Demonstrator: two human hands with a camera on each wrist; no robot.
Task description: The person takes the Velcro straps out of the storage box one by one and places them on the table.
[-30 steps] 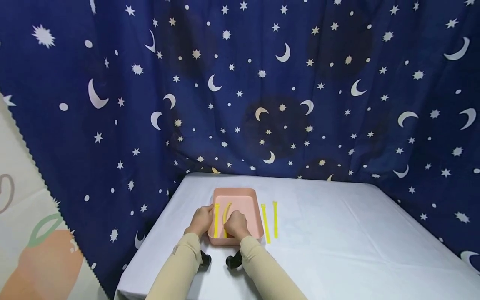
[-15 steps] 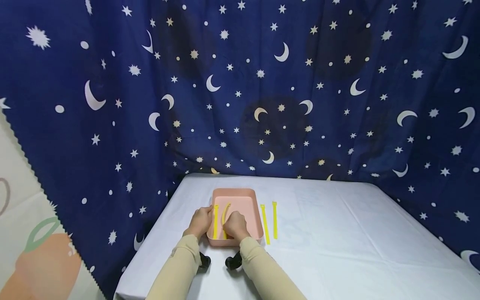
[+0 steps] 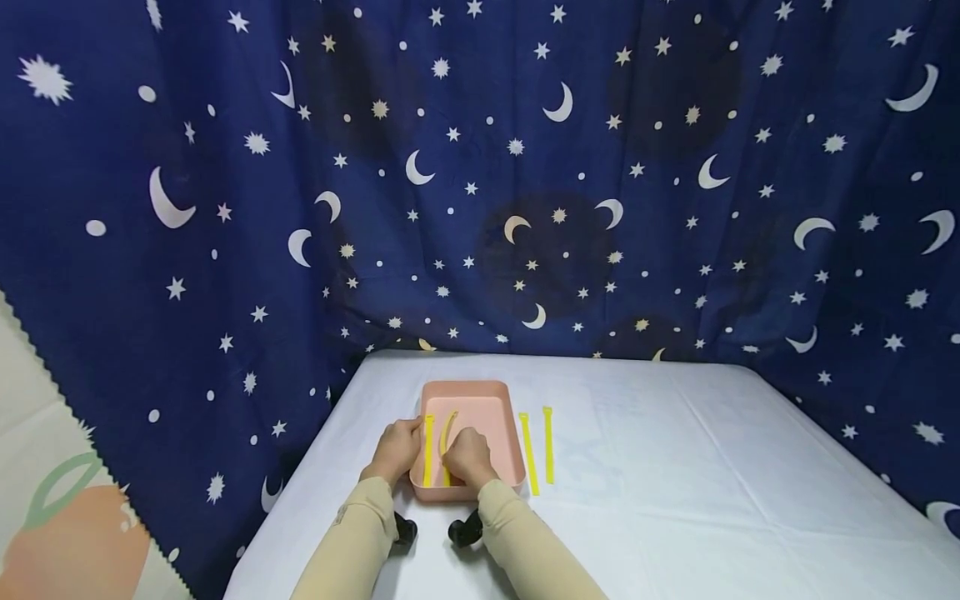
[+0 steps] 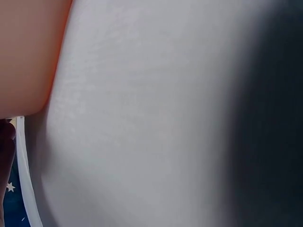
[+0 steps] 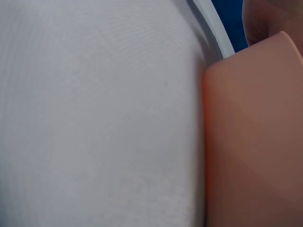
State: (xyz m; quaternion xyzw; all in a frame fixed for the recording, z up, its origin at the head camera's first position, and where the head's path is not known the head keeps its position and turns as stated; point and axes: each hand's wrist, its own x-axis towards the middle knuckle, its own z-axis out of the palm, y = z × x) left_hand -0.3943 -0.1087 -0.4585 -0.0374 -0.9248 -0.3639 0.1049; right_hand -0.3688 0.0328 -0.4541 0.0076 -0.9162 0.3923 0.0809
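A shallow pink tray point(image 3: 487, 408) stands on the white-covered table, its wall also showing in the right wrist view. My left hand point(image 3: 397, 450) grips the tray's left rim with bent fingers. Inside, along that same side, lies a straight yellow strap point(image 3: 428, 450) with a wider head at its far end. My right hand point(image 3: 469, 457) is curled over the tray's near half and holds a second yellow strap point(image 3: 446, 433), which bows upward to the left of the fist. The fingertips are hidden beneath the hand.
Two more yellow straps, a nearer one point(image 3: 529, 454) and one farther right point(image 3: 549, 446), lie on the table point(image 3: 675, 483) just right of the tray. A dark blue curtain point(image 3: 465, 225) with moons and stars hangs behind the table's far edge.
The head view has turned slightly, so everything sits a little lower and to the left. Both hands keep their places at the tray, with the right still on the bowed strap.
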